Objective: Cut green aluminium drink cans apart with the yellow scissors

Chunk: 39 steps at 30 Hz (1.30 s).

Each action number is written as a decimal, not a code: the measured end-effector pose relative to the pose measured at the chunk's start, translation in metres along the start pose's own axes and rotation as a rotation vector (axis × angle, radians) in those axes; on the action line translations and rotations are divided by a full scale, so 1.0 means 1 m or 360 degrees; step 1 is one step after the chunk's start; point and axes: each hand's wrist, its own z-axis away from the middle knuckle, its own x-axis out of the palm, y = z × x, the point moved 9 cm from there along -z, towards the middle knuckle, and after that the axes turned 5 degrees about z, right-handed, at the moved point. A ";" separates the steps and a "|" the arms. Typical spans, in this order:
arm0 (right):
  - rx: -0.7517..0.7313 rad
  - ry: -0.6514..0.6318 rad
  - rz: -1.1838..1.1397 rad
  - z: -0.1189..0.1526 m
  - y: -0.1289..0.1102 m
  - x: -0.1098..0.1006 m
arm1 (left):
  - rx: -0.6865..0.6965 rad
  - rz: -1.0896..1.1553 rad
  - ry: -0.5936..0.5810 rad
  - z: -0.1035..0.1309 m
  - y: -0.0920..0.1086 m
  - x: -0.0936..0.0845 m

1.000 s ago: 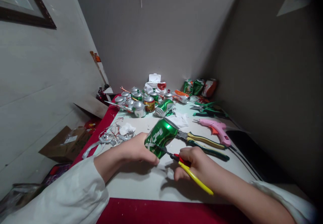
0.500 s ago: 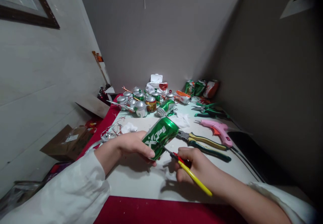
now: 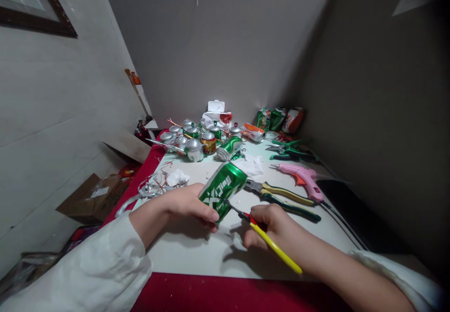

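While my left grip [image 3: 190, 204] clasped green can [image 3: 225, 185], right grip [image 3: 269, 223] held yellow-and-red-handled tool [image 3: 276, 248], tips against can's side; green-and-yellow-handled pliers [image 3: 288, 196] lay right of can.

Head view, forward-down, seemingly near table [image 3: 186, 260]

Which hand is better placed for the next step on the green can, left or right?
Probably the right hand: it grips the yellow-handled tool, whose tip points at the green can. The left hand is taken up holding that can.
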 end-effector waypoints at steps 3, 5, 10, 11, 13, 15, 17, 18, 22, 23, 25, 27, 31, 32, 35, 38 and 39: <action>-0.0035 0.0027 0.0071 -0.001 0.002 -0.001 | 0.0013 -0.0002 0.0042 0.000 0.000 -0.003; -0.0061 0.0061 0.0120 -0.003 0.004 -0.004 | 0.0031 -0.0004 0.0068 -0.001 0.001 -0.005; -0.0078 0.0083 0.0182 -0.003 -0.001 -0.007 | 0.0032 -0.0225 0.0115 -0.002 0.004 -0.002; -0.0086 0.0071 0.0197 -0.003 -0.004 -0.007 | 0.0036 -0.0291 0.0126 -0.001 0.006 -0.001; -0.0094 0.0070 0.0223 -0.003 -0.009 -0.007 | 0.0072 -0.0377 0.0157 -0.001 0.010 0.002; -0.0068 0.0081 0.0216 -0.004 -0.008 -0.007 | 0.0137 -0.0417 0.0221 0.000 0.016 0.001; -0.0034 0.0087 0.0184 -0.006 -0.005 -0.006 | 0.0181 -0.0461 0.0319 0.001 0.019 -0.002; -0.0025 0.0088 0.0170 -0.006 -0.003 -0.005 | 0.0192 -0.0490 0.0376 0.002 0.020 -0.004; 0.0005 0.0112 0.0130 -0.007 0.004 -0.004 | 0.0280 -0.0537 0.0465 0.002 0.023 -0.007; 0.0017 0.0118 0.0119 -0.007 0.005 -0.004 | 0.0314 -0.0500 0.0433 0.002 0.023 -0.006; 0.0012 0.0129 0.0099 -0.006 0.005 -0.004 | 0.0333 -0.0361 0.0311 -0.001 0.019 -0.002; -0.0055 0.0159 0.0085 -0.007 0.003 -0.006 | 0.0306 -0.0109 0.0168 -0.004 0.014 -0.002; -0.0242 0.0187 0.0027 -0.009 -0.003 -0.008 | 0.0300 0.0423 -0.0146 -0.004 0.011 -0.003; -0.0263 0.0160 0.0006 -0.009 -0.004 -0.007 | 0.0279 0.0430 -0.0243 -0.003 0.011 -0.001; -0.0266 0.0077 -0.0049 -0.008 -0.006 -0.002 | 0.0184 0.0329 -0.0436 0.002 0.008 0.007; -0.0218 0.0051 -0.0065 -0.006 -0.004 -0.001 | 0.0140 0.0235 -0.0441 0.004 0.005 0.010; -0.0191 0.0046 -0.0062 -0.006 -0.003 -0.001 | 0.0133 0.0219 -0.0418 0.003 0.004 0.009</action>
